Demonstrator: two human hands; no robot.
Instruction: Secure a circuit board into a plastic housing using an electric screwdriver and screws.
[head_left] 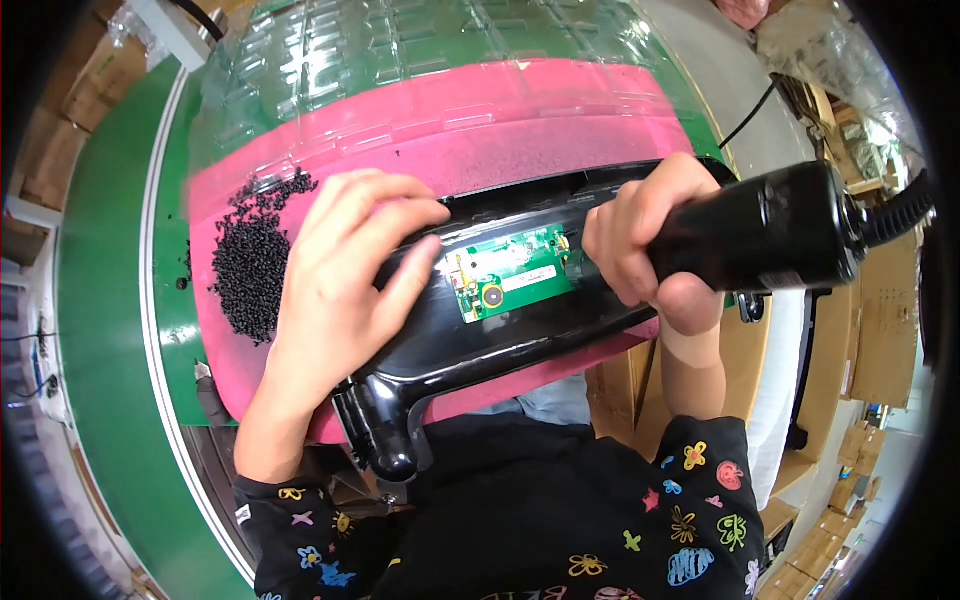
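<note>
Mid-frame, the board (pixel 515 268) lies in the black housing (pixel 450 355), fastening seemingly unfinished. My right fingers (pixel 637 220) clamp the driver (pixel 765 232); left fingers (pixel 408 216) spread.

Black top (pixel 490 485), bright doodled flowers (pixel 695 456), elbow-length sleeves (pixel 275 515); greyish-blue trousers (pixel 550 402).

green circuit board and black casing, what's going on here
A person's right hand grips a black handheld tool, tip hidden, over the right side of the black casing. The left hand is spread over its left side. Between them sits the green circuit board. A pink mat lies beneath, with small black pieces piled at left.
</note>
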